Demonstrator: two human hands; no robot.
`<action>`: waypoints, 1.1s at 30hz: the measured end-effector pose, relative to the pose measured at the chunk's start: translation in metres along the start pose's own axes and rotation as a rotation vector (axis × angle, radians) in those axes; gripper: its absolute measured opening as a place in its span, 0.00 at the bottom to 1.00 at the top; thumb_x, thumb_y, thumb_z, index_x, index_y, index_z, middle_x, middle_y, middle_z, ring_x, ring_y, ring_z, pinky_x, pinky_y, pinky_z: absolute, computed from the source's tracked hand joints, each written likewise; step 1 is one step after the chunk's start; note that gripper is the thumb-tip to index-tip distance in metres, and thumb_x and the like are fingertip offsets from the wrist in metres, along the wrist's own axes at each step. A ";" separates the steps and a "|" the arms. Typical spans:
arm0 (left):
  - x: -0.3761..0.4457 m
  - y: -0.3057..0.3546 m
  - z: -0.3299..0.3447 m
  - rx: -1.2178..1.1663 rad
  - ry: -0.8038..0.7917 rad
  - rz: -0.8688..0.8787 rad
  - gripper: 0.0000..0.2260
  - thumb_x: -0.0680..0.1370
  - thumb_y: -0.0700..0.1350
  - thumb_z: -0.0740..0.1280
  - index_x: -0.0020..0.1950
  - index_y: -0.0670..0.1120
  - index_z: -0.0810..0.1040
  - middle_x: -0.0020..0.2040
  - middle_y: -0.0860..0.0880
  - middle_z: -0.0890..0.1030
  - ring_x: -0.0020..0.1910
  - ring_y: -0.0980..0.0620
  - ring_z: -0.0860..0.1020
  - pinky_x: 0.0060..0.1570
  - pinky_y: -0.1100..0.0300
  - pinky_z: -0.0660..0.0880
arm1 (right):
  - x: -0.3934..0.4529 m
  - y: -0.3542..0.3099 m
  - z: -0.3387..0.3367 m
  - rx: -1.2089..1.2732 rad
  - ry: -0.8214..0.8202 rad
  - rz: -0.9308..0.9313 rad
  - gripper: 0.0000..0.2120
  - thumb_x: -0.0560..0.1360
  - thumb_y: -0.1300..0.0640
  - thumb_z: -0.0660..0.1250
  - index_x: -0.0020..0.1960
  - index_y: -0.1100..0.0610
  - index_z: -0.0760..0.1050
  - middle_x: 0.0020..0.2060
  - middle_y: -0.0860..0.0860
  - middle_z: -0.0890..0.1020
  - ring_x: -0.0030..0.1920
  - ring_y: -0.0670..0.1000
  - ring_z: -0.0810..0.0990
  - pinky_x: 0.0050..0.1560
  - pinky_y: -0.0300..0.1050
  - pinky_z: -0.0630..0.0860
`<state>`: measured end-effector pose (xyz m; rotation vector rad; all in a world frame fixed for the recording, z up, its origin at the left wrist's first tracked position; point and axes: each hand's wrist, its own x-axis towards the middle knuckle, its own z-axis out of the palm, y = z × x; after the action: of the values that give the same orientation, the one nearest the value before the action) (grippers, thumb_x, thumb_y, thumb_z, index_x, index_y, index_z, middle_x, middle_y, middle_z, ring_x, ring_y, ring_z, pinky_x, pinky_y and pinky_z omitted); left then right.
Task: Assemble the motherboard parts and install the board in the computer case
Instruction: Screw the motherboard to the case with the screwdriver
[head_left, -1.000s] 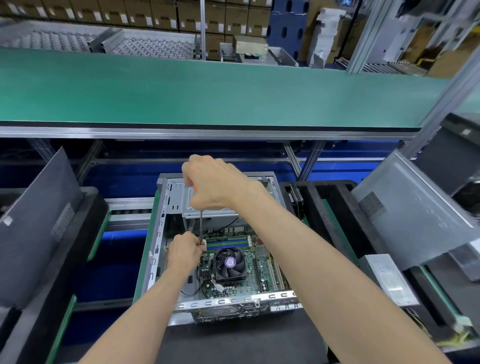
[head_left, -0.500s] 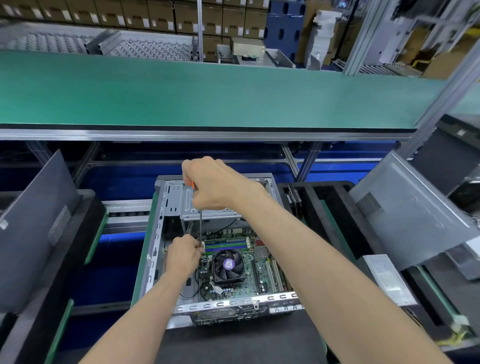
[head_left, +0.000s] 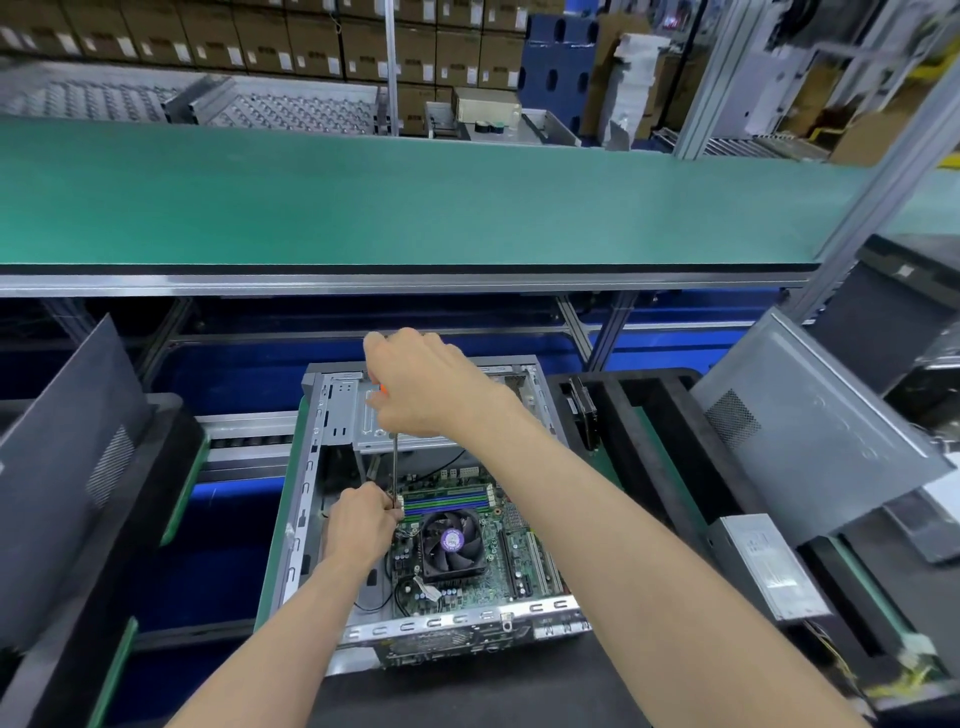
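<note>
One green conveyor belt (head_left: 415, 202) beyond the open computer case (head_left: 311, 499), stacked cartons (head_left: 311, 41) behind.

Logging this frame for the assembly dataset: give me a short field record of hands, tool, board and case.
right hand: right hand grips the orange-handled screwdriver from above, shaft upright
left hand: left hand fingers pinch the shaft near its tip
tool tip: at the far-left corner of the green motherboard, beside the memory slots
board: lies inside the open grey metal computer case, black CPU fan mounted
nearby: grey boxed power supply to the right, outside the case
</note>
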<state>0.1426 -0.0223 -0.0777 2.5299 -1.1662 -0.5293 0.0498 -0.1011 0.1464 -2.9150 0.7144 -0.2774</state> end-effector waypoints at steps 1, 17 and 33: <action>0.000 0.000 0.000 0.006 0.001 0.005 0.09 0.78 0.50 0.71 0.42 0.47 0.85 0.39 0.47 0.83 0.45 0.45 0.79 0.38 0.57 0.71 | 0.000 -0.001 0.002 -0.047 0.027 0.014 0.08 0.77 0.57 0.63 0.47 0.57 0.64 0.35 0.50 0.64 0.40 0.58 0.68 0.38 0.49 0.63; 0.000 0.002 -0.002 0.023 0.007 0.009 0.08 0.78 0.50 0.70 0.45 0.48 0.85 0.38 0.51 0.80 0.37 0.50 0.73 0.37 0.60 0.67 | -0.005 -0.003 -0.002 0.003 0.017 -0.003 0.12 0.75 0.56 0.66 0.48 0.56 0.62 0.38 0.51 0.66 0.40 0.58 0.68 0.39 0.50 0.64; 0.002 -0.001 0.001 0.021 0.004 0.043 0.09 0.78 0.50 0.71 0.42 0.48 0.86 0.37 0.50 0.81 0.39 0.47 0.77 0.37 0.57 0.69 | -0.005 -0.001 -0.007 0.108 -0.044 -0.028 0.15 0.70 0.59 0.70 0.48 0.56 0.64 0.42 0.52 0.70 0.39 0.56 0.69 0.40 0.49 0.68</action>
<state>0.1440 -0.0235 -0.0793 2.5160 -1.2282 -0.5039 0.0442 -0.0984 0.1529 -2.8217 0.6323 -0.2465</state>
